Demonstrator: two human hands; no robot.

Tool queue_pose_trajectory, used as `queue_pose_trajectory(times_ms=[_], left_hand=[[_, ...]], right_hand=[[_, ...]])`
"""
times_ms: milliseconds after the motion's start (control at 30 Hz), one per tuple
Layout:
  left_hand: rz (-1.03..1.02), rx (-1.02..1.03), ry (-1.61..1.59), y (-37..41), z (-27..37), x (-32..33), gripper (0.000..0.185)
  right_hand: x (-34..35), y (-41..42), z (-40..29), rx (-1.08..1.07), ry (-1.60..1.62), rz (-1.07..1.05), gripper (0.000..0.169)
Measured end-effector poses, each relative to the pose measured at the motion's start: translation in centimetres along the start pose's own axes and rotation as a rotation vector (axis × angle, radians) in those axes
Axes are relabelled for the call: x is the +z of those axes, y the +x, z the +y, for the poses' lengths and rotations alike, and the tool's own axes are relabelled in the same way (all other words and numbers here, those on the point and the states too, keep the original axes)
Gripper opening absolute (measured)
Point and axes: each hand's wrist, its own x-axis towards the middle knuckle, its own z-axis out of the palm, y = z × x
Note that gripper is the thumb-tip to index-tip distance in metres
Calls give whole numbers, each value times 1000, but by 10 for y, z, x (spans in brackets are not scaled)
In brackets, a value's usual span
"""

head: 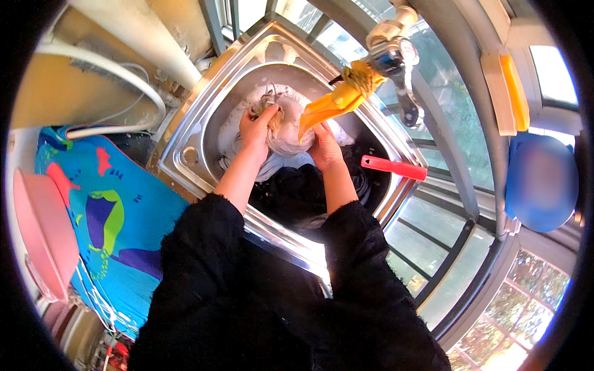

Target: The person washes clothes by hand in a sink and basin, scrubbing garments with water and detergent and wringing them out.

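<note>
Both hands are inside a stainless steel sink [190,137]. My left hand [256,130] pinches a bunched part of a pale wet cloth [290,118], its thumb on top. At the cloth's right side, my right hand [326,146] grips it, with the fingertips partly hidden. A yellow sleeve [336,102] is tied around the tap [394,58] and hangs down close to my right hand. Black fabric [294,188] lies in the basin below my wrists, and whitish fabric [269,168] is beside it among suds.
A red plastic handle [394,168] lies across the sink's right rim. To the left are a blue patterned cover [139,199], a pink basin [46,232] and a white hose [116,58]. Window bars [452,139] stand behind the tap.
</note>
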Motion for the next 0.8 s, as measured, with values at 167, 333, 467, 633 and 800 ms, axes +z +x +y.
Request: queue_pose_trajectory(times_ms=[167,333,467,633,800], left_hand=[[-16,-36,-94,-4,3,-7,39],[-233,-261,-79,-6,21,-31,44],[-222,-394,-167,-19,34,-17,43],[-180,-296,-91,-15,24,-15,45],[-139,-272,58,-24,-5,-6,47]], right_hand=[[-1,9,5,270,100,-44,52],[-5,23,21,-26,-25,43,39],[11,19,26,-260,-81,73,27],[24,3,26,-88,-241,133,46],[46,-5,32,-405,-625,274,45]])
